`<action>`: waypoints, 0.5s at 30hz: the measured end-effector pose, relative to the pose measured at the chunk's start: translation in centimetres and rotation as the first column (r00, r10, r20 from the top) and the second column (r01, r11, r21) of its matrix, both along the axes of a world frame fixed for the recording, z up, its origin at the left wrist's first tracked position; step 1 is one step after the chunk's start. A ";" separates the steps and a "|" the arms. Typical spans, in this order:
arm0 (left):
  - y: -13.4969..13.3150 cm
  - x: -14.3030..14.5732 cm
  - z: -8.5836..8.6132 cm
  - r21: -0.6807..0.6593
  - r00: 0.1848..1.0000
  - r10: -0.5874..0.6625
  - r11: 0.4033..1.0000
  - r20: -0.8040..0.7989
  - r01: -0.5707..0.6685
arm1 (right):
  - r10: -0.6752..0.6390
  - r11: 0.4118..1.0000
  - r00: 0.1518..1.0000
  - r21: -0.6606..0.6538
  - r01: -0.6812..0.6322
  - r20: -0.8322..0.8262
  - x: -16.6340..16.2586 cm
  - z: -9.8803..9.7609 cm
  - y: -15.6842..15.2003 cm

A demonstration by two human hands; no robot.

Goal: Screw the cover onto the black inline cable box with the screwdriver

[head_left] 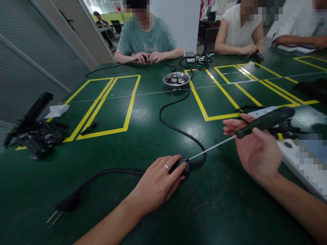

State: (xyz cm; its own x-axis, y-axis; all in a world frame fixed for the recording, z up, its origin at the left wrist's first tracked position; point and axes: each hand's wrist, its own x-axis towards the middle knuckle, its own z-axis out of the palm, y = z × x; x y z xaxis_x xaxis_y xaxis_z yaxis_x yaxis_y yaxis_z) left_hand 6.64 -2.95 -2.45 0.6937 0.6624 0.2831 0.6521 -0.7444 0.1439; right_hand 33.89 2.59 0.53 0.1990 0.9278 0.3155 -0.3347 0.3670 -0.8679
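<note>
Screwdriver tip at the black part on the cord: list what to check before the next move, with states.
1. Plug out of any socket: ok, it lies loose on the table, prongs bare.
2. Black part held down: ok, left hand lies over it.
3. Screwdriver tip seated in a screw: cannot tell; it only reaches the part.
4. Right hand grip: probably not ok, fingertips only, palm open.
5. Cord clear of the shaft: not ok, its loop passes under it.
</note>
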 end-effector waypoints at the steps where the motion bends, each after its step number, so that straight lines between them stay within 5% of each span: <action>1: 0.0 0.0 0.0 -0.007 1.000 0.005 1.000 -0.002 -0.005 | 0.000 1.000 1.000 0.009 0.000 0.002 0.0 0.0 0.1; 6: 0.1 0.1 0.1 -0.058 1.000 0.021 0.998 -0.014 -0.022 | -0.097 0.994 0.984 0.064 0.088 0.147 0.0 -0.2 0.4; 12: 0.0 0.0 0.3 -0.101 1.000 0.016 0.995 -0.010 -0.017 | 0.059 0.995 0.996 0.081 -0.064 0.067 0.2 -0.3 0.3; 15: 0.0 0.0 0.4 -0.118 1.000 0.018 0.993 0.001 -0.017 | 0.004 0.996 0.995 0.084 -0.012 0.099 0.2 0.0 0.1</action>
